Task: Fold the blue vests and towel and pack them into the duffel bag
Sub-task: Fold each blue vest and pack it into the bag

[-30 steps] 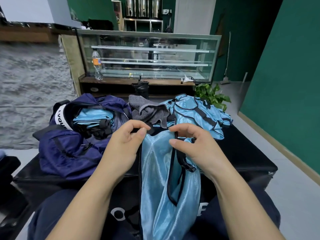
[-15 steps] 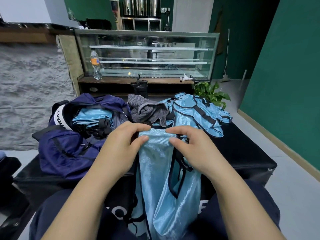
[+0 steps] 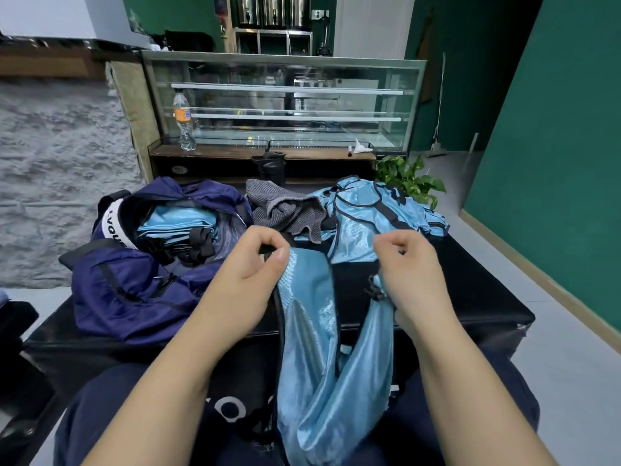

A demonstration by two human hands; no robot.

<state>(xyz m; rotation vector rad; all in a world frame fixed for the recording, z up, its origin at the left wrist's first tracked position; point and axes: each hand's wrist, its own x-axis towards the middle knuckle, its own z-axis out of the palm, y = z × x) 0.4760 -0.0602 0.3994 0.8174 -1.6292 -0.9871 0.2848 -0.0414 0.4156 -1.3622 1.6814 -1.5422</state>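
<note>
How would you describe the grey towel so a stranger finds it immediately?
Look at the black table. At its far edge, between the navy duffel bag and the pile of blue vests, lies the towel. It alone is grey and ribbed, not shiny.

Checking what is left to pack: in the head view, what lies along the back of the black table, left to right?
Navy duffel bag → grey towel → heap of blue vests.

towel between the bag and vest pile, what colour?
Grey towel, finely ribbed; head view shows it.
</note>
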